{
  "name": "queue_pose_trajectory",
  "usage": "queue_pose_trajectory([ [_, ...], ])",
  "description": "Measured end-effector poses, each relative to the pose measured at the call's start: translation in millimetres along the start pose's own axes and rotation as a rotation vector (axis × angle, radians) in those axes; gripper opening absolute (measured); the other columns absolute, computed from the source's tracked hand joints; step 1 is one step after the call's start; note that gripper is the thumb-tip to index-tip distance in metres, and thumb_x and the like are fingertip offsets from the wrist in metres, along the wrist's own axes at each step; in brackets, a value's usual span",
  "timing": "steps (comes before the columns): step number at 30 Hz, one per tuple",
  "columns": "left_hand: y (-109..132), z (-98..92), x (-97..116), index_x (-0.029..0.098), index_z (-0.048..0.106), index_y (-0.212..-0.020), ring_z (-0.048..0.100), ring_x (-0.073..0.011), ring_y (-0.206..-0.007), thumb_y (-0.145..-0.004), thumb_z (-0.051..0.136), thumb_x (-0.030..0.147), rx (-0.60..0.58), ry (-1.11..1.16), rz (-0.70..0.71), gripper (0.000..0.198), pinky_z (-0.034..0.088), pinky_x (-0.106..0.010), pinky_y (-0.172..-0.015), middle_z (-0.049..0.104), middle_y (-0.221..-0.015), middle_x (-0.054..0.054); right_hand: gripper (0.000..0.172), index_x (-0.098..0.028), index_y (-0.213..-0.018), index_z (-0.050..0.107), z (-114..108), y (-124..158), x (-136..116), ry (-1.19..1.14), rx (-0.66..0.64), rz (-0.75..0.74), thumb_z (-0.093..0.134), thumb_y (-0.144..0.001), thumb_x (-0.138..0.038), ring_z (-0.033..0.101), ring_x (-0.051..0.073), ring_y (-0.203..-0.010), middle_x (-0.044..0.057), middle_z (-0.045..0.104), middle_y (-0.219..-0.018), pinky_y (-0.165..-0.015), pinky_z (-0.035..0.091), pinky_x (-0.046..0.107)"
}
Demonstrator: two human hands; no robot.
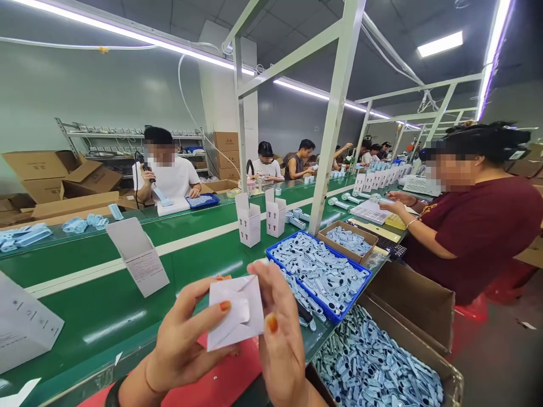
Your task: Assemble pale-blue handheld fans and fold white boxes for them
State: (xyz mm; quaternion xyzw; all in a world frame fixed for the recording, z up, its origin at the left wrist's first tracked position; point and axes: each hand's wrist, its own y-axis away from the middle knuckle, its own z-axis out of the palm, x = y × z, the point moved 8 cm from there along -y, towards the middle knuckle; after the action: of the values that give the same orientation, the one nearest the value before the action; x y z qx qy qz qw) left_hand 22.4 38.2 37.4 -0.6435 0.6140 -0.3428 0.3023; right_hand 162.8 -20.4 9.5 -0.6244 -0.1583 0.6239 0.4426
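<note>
A small white carton [232, 334] is held up in front of me, its end with folded flaps and a tab facing me. My left hand [186, 333] grips it from the left, thumb pressed on the flaps and the other fingers behind and below. Against the carton's right side lie the fingers and thumb of my right hand [283, 339]. Beneath both hands is a red mat [229, 376]. Just right of my right hand, a blue tray [339, 316] holds a heap of small light-blue plastic parts [318, 268].
Open white cartons [139, 271] stand on the green conveyor belt [97, 308]. A cardboard box [453, 384] of light-blue parts sits low at the right. A metal post [335, 113] rises beyond the tray. Co-workers sit opposite; a person in a dark red shirt [479, 226] works at the right.
</note>
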Motion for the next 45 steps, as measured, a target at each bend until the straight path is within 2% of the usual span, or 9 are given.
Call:
queue_pose_trajectory([
  [3,-8.5,-14.2,4.2,0.036,0.052,-0.141,0.059,-0.0278,-0.118,-0.087,0.078,0.034,0.124,0.13,-0.108,0.06,0.06,-0.038,-0.088,0.052,-0.137,-0.01,0.094,-0.024,-0.164,0.014,4.4,-1.2,-0.5,0.064,-0.08,-0.04,0.049,-0.093,-0.074,0.046,0.034,-0.146,0.02,0.038,-0.16,-0.11,0.052,0.052],
  [7,-9.0,-1.9,-5.7,0.031,0.064,-0.114,0.062,-0.0331,-0.118,-0.093,0.063,0.059,0.228,0.72,-0.48,0.035,0.063,-0.038,-0.075,0.058,-0.134,-0.012,0.093,-0.026,-0.161,0.027,-0.7,-3.0,-5.4,0.286,-0.093,-0.166,0.061,-0.088,-0.073,0.055,0.032,-0.134,0.017,0.051,-0.147,-0.11,0.051,0.049],
  [9,-3.3,16.3,-10.6,0.028,0.064,-0.102,0.066,-0.0313,-0.112,-0.096,0.059,0.053,0.234,1.013,-0.714,0.026,0.062,-0.035,-0.069,0.062,-0.133,-0.01,0.095,-0.026,-0.161,0.027,-3.8,-2.1,-8.8,0.405,-0.108,-0.235,0.065,-0.087,-0.07,0.054,0.032,-0.133,0.015,0.051,-0.144,-0.111,0.049,0.049],
  [12,3.2,35.6,-8.5,0.031,0.063,-0.114,0.07,-0.022,-0.094,-0.096,0.064,0.034,0.179,1.219,-0.926,0.018,0.058,-0.026,-0.062,0.063,-0.134,-0.008,0.096,-0.023,-0.161,0.027,-5.6,0.9,-9.8,0.5,-0.171,-0.285,0.066,-0.087,-0.069,0.053,0.032,-0.131,0.016,0.051,-0.141,-0.109,0.049,0.05],
  [14,4.6,39.6,-6.0,0.033,0.061,-0.124,0.068,-0.019,-0.09,-0.095,0.066,0.035,0.155,1.257,-0.951,0.03,0.058,-0.025,-0.064,0.064,-0.133,-0.008,0.094,-0.022,-0.162,0.027,-5.8,3.1,-8.4,0.519,-0.206,-0.294,0.065,-0.088,-0.068,0.053,0.032,-0.13,0.017,0.051,-0.141,-0.108,0.05,0.05],
  [25,29.9,49.7,-8.3,0.034,0.06,-0.12,0.06,-0.0101,-0.077,-0.093,0.069,0.041,0.135,1.181,-1.103,0.03,0.052,-0.021,-0.073,0.064,-0.121,-0.002,0.09,-0.018,-0.161,0.027,2.3,12.6,1.6,0.535,-0.27,-0.296,0.059,-0.093,-0.067,0.052,0.03,-0.13,0.017,0.049,-0.14,-0.107,0.051,0.048],
  [31,34.9,49.3,-14.1,0.034,0.059,-0.123,0.059,-0.0162,-0.092,-0.095,0.064,0.039,0.101,1.109,-1.061,0.029,0.052,-0.022,-0.073,0.061,-0.127,-0.003,0.09,-0.017,-0.162,0.024,3.1,18.2,5.0,0.575,-0.261,-0.321,0.057,-0.095,-0.066,0.051,0.031,-0.131,0.018,0.049,-0.14,-0.109,0.049,0.049],
  [37,36.8,47.2,-17.5,0.033,0.058,-0.129,0.061,-0.0147,-0.085,-0.096,0.063,0.039,0.068,1.096,-1.077,0.034,0.052,-0.021,-0.073,0.066,-0.115,-0.004,0.09,-0.018,-0.162,0.026,5.5,18.2,6.5,0.605,-0.267,-0.325,0.058,-0.093,-0.067,0.053,0.032,-0.131,0.018,0.05,-0.141,-0.107,0.05,0.05],
  [45,24.7,36.0,-25.5,0.029,0.056,-0.141,0.065,-0.0206,-0.099,-0.09,0.068,0.044,0.482,1.27,-1.021,0.054,0.056,-0.027,-0.081,0.06,-0.14,-0.01,0.095,-0.021,-0.161,0.023,13.9,15.1,12.4,0.525,-0.248,-0.156,0.046,-0.09,-0.081,0.039,0.037,-0.147,0.019,0.04,-0.155,-0.119,0.038,0.06],
])
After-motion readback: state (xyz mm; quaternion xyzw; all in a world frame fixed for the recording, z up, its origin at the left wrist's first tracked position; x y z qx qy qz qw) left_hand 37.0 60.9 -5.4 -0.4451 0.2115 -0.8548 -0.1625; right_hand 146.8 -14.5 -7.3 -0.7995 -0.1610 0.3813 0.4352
